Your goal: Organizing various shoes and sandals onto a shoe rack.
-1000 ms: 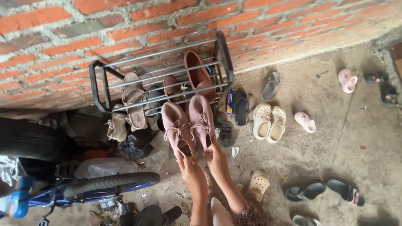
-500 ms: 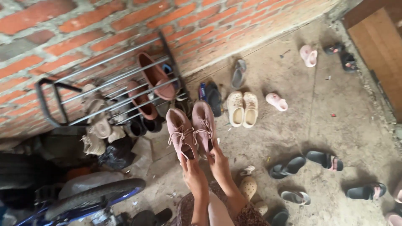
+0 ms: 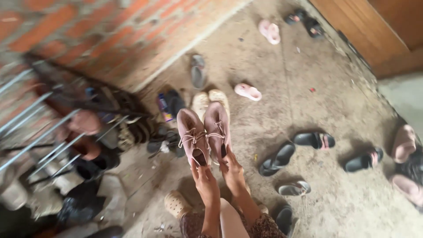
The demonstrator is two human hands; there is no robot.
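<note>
Above the concrete floor (image 3: 335,110), each hand clamps one pink lace-up shoe at its heel: left hand (image 3: 205,180) on the left shoe (image 3: 192,135), right hand (image 3: 232,172) on the right shoe (image 3: 217,128), toes toward twelve o'clock.

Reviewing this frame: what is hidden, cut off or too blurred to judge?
Head view only:
- Shoe rack: motion blur smears it, so the shoes on it cannot be counted.
- Cream clogs: the pink shoes held up in front cover most of them.
- Fingertips of the left hand and right hand: tucked into the shoe openings, grip unclear.
- Pink shoes at right: blurred, partly cut by the edge.
</note>
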